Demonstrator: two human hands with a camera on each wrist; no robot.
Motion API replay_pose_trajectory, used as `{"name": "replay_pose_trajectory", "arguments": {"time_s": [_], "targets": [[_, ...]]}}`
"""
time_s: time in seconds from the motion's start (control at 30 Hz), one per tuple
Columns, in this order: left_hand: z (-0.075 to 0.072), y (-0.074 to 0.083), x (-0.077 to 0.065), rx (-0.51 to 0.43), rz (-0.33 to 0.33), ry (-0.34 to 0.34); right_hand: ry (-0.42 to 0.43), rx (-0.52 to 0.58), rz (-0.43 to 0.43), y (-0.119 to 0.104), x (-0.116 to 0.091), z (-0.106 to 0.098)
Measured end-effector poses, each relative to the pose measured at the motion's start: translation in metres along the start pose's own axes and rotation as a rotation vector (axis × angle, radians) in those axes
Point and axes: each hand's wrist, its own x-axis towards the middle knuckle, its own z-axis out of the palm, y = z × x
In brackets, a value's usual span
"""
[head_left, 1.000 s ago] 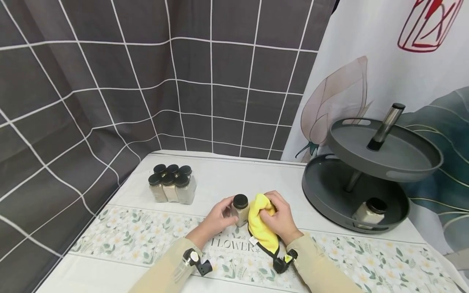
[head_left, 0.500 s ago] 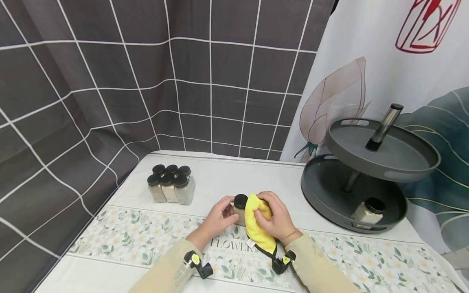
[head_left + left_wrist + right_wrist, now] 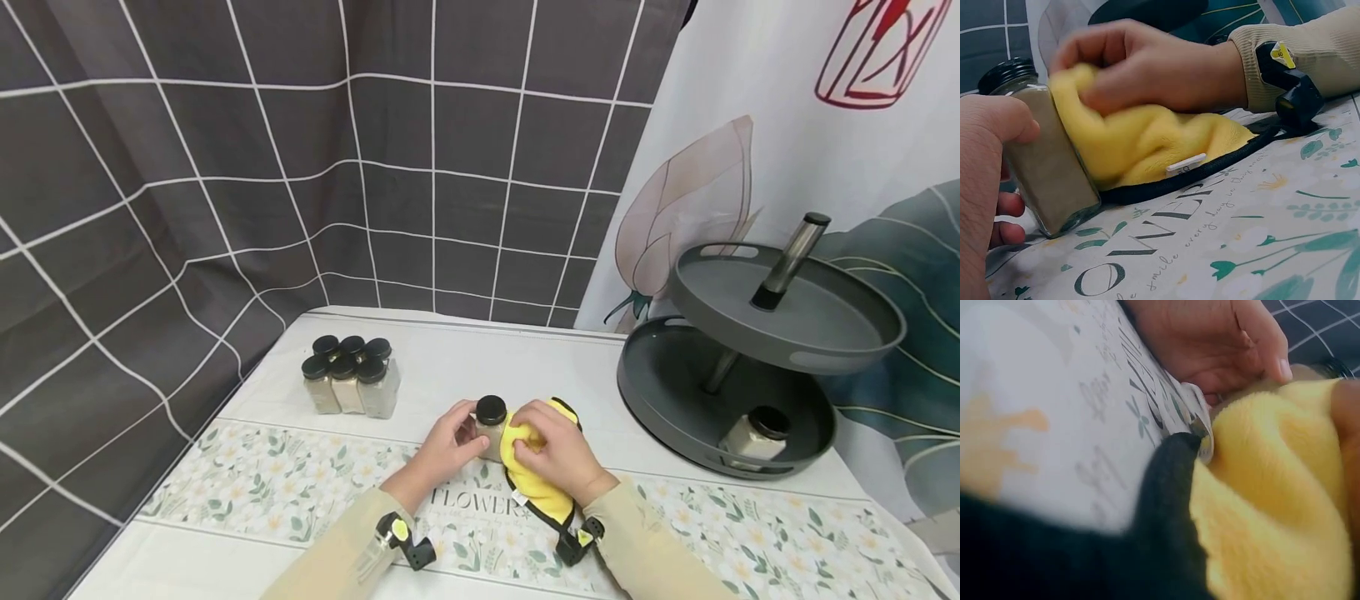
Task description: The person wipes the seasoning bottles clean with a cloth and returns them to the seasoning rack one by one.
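A square glass jar [image 3: 1054, 156] with a black lid and beige powder inside stands slightly tilted on the flowered tablecloth. My left hand [image 3: 444, 450] grips it from the left, thumb in front and fingers behind. On the jar's other side my right hand [image 3: 558, 450] holds a bunched yellow cloth [image 3: 1160, 137] with a black edge and a small white tag. The cloth touches the jar's right side. In the right wrist view the yellow cloth [image 3: 1272, 494] fills much of the frame and hides most of the jar; the left hand [image 3: 1210, 344] shows behind it.
Several similar black-lidded jars [image 3: 347, 387] stand grouped at the back left. A grey two-tier round tray [image 3: 652, 417] stands at the right, one jar [image 3: 756, 433] tilted on its lower tier. A dark gridded curtain [image 3: 390, 192] hangs behind the table.
My right hand has rubbed the cloth against the jar's side, and a black-edged corner of cloth now shows behind that hand. My left hand keeps its grip in nearly the same place.
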Motion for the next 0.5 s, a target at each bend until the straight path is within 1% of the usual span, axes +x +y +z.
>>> {"name": "replay_pose_trajectory", "arguments": {"time_s": [0.07, 0.1, 0.13, 0.17, 0.23, 0.33, 0.37, 0.4, 0.43, 0.5], "targets": [[-0.001, 0.009, -0.001, -0.022, -0.009, 0.008, -0.086, -0.032, 0.047, 0.000, -0.003, 0.000], [-0.002, 0.014, -0.001, -0.034, -0.013, 0.009, -0.111, -0.041, 0.054, 0.000, -0.004, 0.000], [-0.004, 0.018, -0.001, -0.046, -0.016, 0.007, -0.112, -0.037, 0.051, 0.000, -0.004, 0.000], [-0.005, 0.023, -0.002, -0.054, -0.022, 0.004, -0.090, -0.035, 0.033, 0.001, -0.004, 0.000], [-0.007, 0.030, -0.002, -0.058, -0.031, -0.006, 0.002, -0.008, -0.029, 0.002, -0.003, 0.001], [-0.008, 0.032, -0.002, -0.043, -0.038, -0.017, 0.160, 0.032, -0.138, 0.004, -0.001, 0.002], [-0.008, 0.032, -0.002, -0.037, -0.035, -0.018, 0.192, 0.036, -0.164, 0.004, 0.000, 0.002], [-0.008, 0.032, -0.002, -0.031, -0.031, -0.020, 0.208, 0.043, -0.179, 0.003, 0.000, 0.002], [-0.008, 0.032, -0.002, -0.025, -0.024, -0.020, 0.203, 0.044, -0.179, 0.003, 0.000, 0.002], [-0.008, 0.032, -0.002, -0.018, -0.015, -0.020, 0.151, 0.037, -0.144, 0.002, 0.000, 0.002]]}}
